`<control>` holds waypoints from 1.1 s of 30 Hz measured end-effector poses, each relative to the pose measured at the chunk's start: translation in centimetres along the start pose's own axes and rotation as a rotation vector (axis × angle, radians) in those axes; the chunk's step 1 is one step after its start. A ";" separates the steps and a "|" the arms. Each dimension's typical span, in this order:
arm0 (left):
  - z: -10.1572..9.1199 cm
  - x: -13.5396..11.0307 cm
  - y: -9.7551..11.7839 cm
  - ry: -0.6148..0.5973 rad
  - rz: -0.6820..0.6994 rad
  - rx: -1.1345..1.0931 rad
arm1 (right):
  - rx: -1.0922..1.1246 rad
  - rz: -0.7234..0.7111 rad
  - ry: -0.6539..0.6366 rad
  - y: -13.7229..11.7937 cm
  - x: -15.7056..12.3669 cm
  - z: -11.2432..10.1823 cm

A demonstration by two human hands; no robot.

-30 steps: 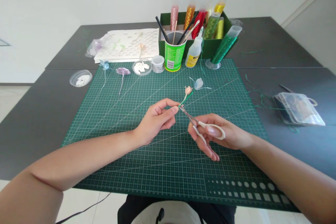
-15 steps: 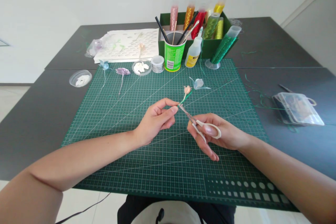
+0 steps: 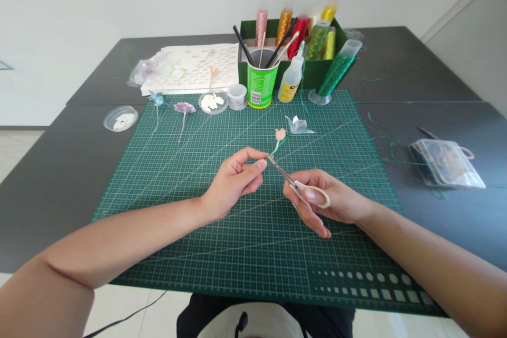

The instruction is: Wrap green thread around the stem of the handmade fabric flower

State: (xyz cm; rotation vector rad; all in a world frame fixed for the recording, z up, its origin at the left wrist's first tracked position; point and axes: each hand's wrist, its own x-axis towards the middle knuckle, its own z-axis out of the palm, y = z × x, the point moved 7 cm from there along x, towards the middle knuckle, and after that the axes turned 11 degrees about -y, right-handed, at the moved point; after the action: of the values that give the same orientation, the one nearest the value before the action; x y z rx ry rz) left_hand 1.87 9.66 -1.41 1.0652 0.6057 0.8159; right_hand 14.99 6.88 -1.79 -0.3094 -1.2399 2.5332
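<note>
The left hand (image 3: 236, 182) pinches a flower (image 3: 280, 134) slanting toward the table's (image 3: 47, 169) far edge. The right hand (image 3: 330, 198) grips scissors (image 3: 284, 172) at its stem (image 3: 277, 147).

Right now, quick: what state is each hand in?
Left hand: closed, pinching the peach flower near its lower end.
Right hand: holding white-handled scissors.

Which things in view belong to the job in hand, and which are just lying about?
Apparently in use:
peach flower, in the left hand
scissors, in the right hand

Apparently just lying about:
purple flower
squeeze bottle
green can
clear case
</note>
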 end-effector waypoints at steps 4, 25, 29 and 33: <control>0.3 0.1 -0.1 -0.038 -0.002 -0.015 | 0.022 -0.027 -0.022 0.1 -0.1 0.0; 0.4 0.2 0.0 -0.056 0.030 -0.054 | 0.131 -0.113 -0.113 0.5 0.9 1.2; 0.3 0.3 0.0 -0.032 0.028 -0.055 | 0.120 -0.114 -0.079 0.6 0.9 0.9; 0.3 0.3 0.0 -0.028 0.028 -0.052 | 0.101 -0.113 -0.066 0.6 0.9 0.9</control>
State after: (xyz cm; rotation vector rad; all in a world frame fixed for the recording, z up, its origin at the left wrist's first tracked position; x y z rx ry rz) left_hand 2.24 9.72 -1.26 1.0376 0.5444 0.8356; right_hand 13.81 6.22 -1.79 -0.1302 -1.1147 2.5163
